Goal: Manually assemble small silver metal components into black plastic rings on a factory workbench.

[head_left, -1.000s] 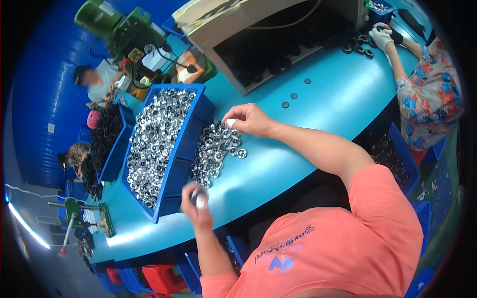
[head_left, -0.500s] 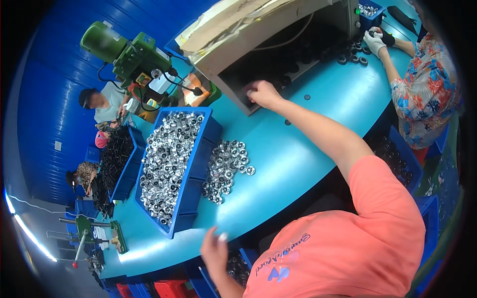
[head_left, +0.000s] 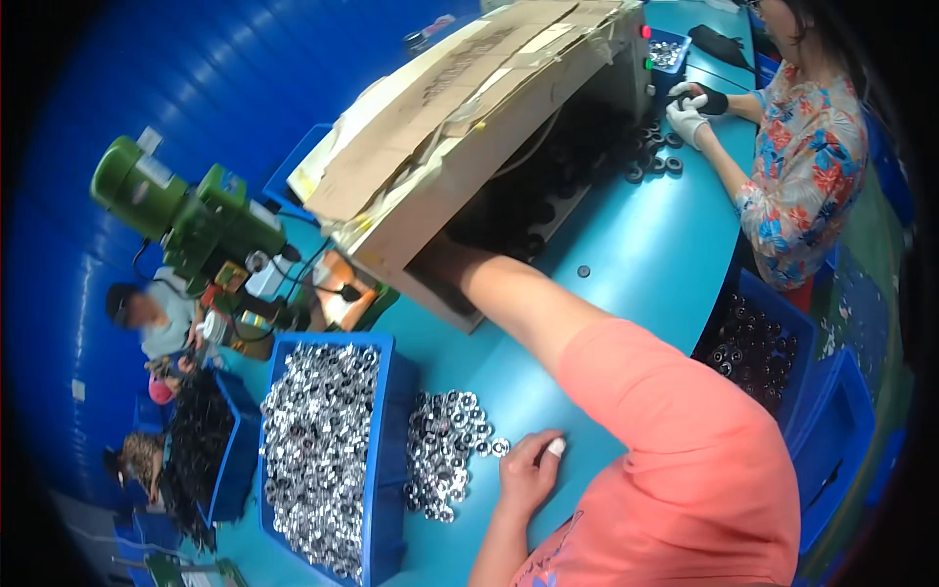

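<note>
My right forearm [head_left: 509, 293] reaches into the dark opening of a box-shaped machine [head_left: 445, 210] topped with cardboard; the hand itself is hidden inside. Black round parts [head_left: 533, 210] lie in that opening. On the table edge rests my left hand [head_left: 528, 474], its fingers curled in and a white cover on one fingertip. Whatever it may hold cannot be made out. Just left of it is a loose pile of shiny metal ring-like parts [head_left: 445, 455]. Beside the pile, a blue bin [head_left: 389, 460] is full of similar metal parts.
A small black disc [head_left: 584, 271] lies on the turquoise table [head_left: 641, 230]. A green motorised press [head_left: 186, 210] stands at the back left, near a bin of black pieces [head_left: 235, 460]. At right, a gloved co-worker [head_left: 802, 176] handles black parts. Low bins [head_left: 748, 342] flank the table.
My right arm has gone deeper into the machine, hiding the hand. My left hand has come up beside the metal pile. The view has shifted, and the bin sits lower in it.
</note>
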Demonstrator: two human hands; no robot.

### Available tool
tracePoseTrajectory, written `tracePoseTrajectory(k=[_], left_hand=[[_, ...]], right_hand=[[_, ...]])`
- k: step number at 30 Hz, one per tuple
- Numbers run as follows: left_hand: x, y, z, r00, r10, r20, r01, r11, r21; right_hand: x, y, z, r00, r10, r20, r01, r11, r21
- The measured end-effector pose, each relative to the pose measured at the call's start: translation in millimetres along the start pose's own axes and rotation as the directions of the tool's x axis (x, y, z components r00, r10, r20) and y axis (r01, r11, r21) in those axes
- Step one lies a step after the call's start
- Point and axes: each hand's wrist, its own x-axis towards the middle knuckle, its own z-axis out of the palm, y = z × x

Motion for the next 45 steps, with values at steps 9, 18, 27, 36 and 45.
tracePoseTrajectory(k=[9, 18, 27, 36, 45], left_hand=[[10, 9, -4, 0.995, 0.057, 0.087, -0.061, 0.997, 0.045], [12, 8, -4, 0.996, 0.053, 0.072, -0.058, 0.996, 0.072], [10, 5, -6, 0.994, 0.068, 0.083, -0.073, 0.995, 0.061], [10, 6, -4, 0.990, 0.100, 0.095, -0.107, 0.992, 0.063], [0, 2, -8, 0.993, -0.083, 0.084, 0.092, 0.990, -0.108]], right_hand=[[9, -1, -4, 0.998, 0.013, -0.064, -0.015, 0.999, -0.043], [13, -10, -4, 0.993, 0.007, -0.121, -0.013, 0.999, -0.052], [18, -12, -10, 0.974, 0.004, -0.226, -0.022, 0.997, -0.075], [2, 11, -38, 0.954, 0.007, -0.300, -0.037, 0.995, -0.093], [-79, 1, -91, 0.994, -0.087, -0.069, 0.103, 0.954, 0.283]])
